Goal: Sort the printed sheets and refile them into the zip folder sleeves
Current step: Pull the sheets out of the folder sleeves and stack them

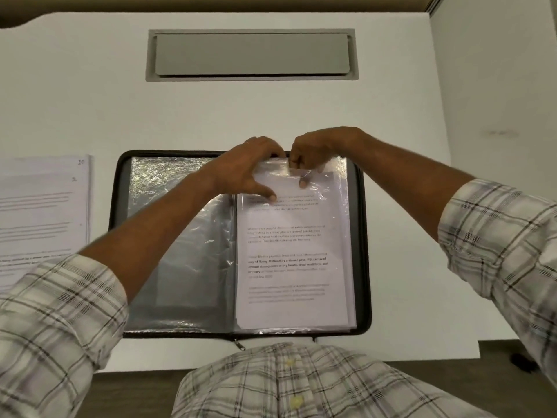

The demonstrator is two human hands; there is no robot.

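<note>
A black zip folder (117, 206) lies open on the white desk, its clear plastic sleeves (184, 236) spread over both halves. A printed sheet (286, 251) lies on the right half, partly inside a sleeve, its top edge at the sleeve's mouth. My left hand (244, 170) holds the sheet's top left corner, thumb pressing on the paper. My right hand (313, 158) pinches the sleeve's top edge next to it. A stack of printed sheets (42, 212) lies to the left of the folder.
A grey cable flap (251, 54) is set into the white desk (422, 116) beyond the folder. The desk's front edge runs just under the folder, against my checked shirt. A partition wall stands at the right.
</note>
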